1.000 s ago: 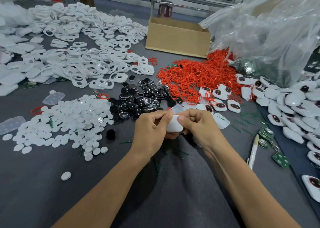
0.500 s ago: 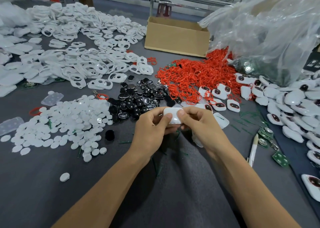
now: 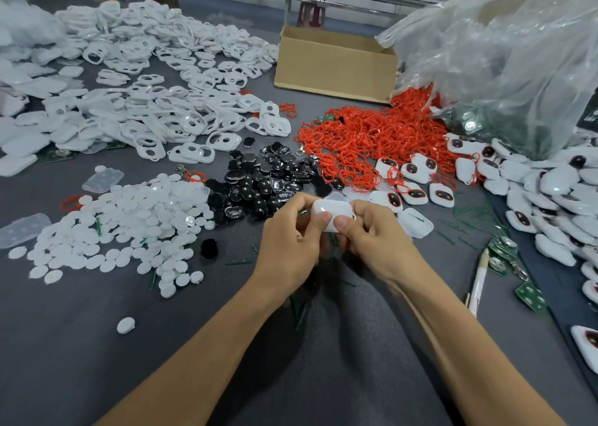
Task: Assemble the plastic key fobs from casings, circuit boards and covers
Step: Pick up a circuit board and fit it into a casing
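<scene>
A white key fob casing (image 3: 330,210) is held above the grey table between both hands. My left hand (image 3: 291,247) pinches its left end, thumb on the near side. My right hand (image 3: 375,244) pinches its right end, thumb pressed on its near face. White frame casings (image 3: 155,124) are heaped at the back left. White round covers (image 3: 129,221) lie at the left, black button pieces (image 3: 265,179) in the middle, red loops (image 3: 365,140) behind them. Finished white fobs (image 3: 550,192) pile at the right. Green circuit boards (image 3: 530,296) lie near the right edge.
A cardboard box (image 3: 336,66) stands at the back centre. A large clear plastic bag (image 3: 504,56) bulges at the back right. A pen (image 3: 479,280) lies right of my right forearm. A white cover shell (image 3: 415,226) rests just right of my hands.
Both hands have lifted the white casing up and away from me, and turned it so its smooth back faces up; the grip shifted from the middle to its two ends.
</scene>
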Available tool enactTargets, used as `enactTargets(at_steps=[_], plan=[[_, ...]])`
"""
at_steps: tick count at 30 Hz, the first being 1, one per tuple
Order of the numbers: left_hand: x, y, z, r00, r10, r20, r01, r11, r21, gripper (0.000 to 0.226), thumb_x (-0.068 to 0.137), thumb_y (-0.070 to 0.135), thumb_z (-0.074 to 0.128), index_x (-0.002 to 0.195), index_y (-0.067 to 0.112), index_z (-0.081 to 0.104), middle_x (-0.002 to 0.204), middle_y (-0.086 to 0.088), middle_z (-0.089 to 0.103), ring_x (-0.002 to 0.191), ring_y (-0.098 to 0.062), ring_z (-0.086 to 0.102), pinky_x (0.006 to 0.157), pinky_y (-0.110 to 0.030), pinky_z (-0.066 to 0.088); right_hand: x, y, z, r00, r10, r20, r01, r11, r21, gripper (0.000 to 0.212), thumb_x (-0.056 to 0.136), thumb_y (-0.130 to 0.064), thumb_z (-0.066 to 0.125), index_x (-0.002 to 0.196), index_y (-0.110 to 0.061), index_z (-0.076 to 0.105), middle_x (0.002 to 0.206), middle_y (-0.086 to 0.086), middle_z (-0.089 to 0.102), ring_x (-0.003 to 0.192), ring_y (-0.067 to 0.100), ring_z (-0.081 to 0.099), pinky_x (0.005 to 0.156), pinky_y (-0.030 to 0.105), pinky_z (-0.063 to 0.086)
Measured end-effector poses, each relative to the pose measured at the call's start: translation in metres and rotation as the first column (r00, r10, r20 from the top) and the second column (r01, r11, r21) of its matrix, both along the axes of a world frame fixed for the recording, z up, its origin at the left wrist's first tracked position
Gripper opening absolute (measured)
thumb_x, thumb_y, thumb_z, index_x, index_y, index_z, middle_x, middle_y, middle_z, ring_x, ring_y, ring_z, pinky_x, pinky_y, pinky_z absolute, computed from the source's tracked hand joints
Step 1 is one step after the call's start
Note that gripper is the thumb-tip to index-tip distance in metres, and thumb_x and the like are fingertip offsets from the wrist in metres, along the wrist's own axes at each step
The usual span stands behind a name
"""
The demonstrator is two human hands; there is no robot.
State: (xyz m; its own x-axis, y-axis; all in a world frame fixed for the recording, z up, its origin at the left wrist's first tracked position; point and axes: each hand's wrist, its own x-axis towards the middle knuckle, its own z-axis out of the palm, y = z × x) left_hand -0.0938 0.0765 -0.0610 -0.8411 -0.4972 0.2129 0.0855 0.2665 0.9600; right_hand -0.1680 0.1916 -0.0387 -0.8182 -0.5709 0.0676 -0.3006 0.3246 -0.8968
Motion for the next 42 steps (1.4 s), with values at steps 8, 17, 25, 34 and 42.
enactTargets(at_steps=[8, 17, 25, 34, 42], plan=[[0.000, 0.005, 0.008, 0.998, 0.009, -0.058, 0.010, 0.947, 0.320, 0.021, 0.097, 0.014, 0.055, 0.117, 0.011, 0.060, 0.086, -0.011, 0.072, 0.073, -0.023, 0.069, 0.070, -0.039, 0.059, 0.010, -0.009, -0.005, 0.884, -0.153, -0.442, 0.123, 0.988, -0.097, 0.012, 0.086, -0.005, 0.062, 0.078, -0.011, 0.054, 0.062, -0.002, 0.059, 0.056, 0.012, 0.047, 0.058, 0.027, 0.039], [-0.002, -0.007, 0.014, 0.986, -0.025, -0.165, 0.122, 0.782, 0.612, 0.032, 0.093, -0.011, 0.047, 0.110, 0.009, 0.065, 0.100, -0.010, 0.073, 0.091, -0.020, 0.069, 0.077, -0.026, 0.059, 0.014, -0.009, -0.003, 0.963, -0.160, -0.219, 0.113, 0.970, -0.214, 0.026, 0.079, -0.001, 0.071, 0.099, -0.016, 0.065, 0.086, -0.003, 0.068, 0.068, 0.005, 0.060, 0.063, 0.015, 0.047], [0.000, -0.005, 0.014, 0.985, -0.079, -0.156, 0.140, 0.890, 0.433, 0.035, 0.091, -0.011, 0.051, 0.110, 0.012, 0.068, 0.104, 0.001, 0.074, 0.096, -0.007, 0.068, 0.082, -0.016, 0.052, 0.010, -0.004, 0.003, 0.968, 0.010, 0.252, 0.075, 0.943, -0.325, 0.023, 0.086, 0.007, 0.059, 0.104, -0.007, 0.062, 0.084, 0.011, 0.069, 0.068, 0.011, 0.060, 0.059, 0.018, 0.048], [0.002, -0.003, 0.014, 0.977, -0.151, -0.153, 0.195, 0.922, 0.335, 0.036, 0.090, -0.007, 0.057, 0.109, 0.020, 0.071, 0.108, 0.006, 0.073, 0.109, -0.005, 0.064, 0.097, -0.018, 0.047, 0.006, 0.002, 0.008, 0.932, 0.007, 0.363, 0.126, 0.931, -0.343, 0.023, 0.083, 0.017, 0.055, 0.095, -0.002, 0.058, 0.062, 0.004, 0.068, 0.053, 0.009, 0.056, 0.055, 0.020, 0.041], [0.002, -0.005, 0.012, 0.979, -0.135, -0.152, 0.182, 0.913, 0.364, 0.035, 0.091, -0.008, 0.055, 0.112, 0.016, 0.070, 0.110, 0.001, 0.073, 0.110, -0.009, 0.065, 0.093, -0.019, 0.049, 0.009, 0.001, 0.009, 0.939, 0.021, 0.343, 0.091, 0.947, -0.307, 0.026, 0.088, 0.011, 0.054, 0.112, 0.002, 0.057, 0.075, 0.010, 0.066, 0.065, 0.011, 0.058, 0.060, 0.019, 0.046]])
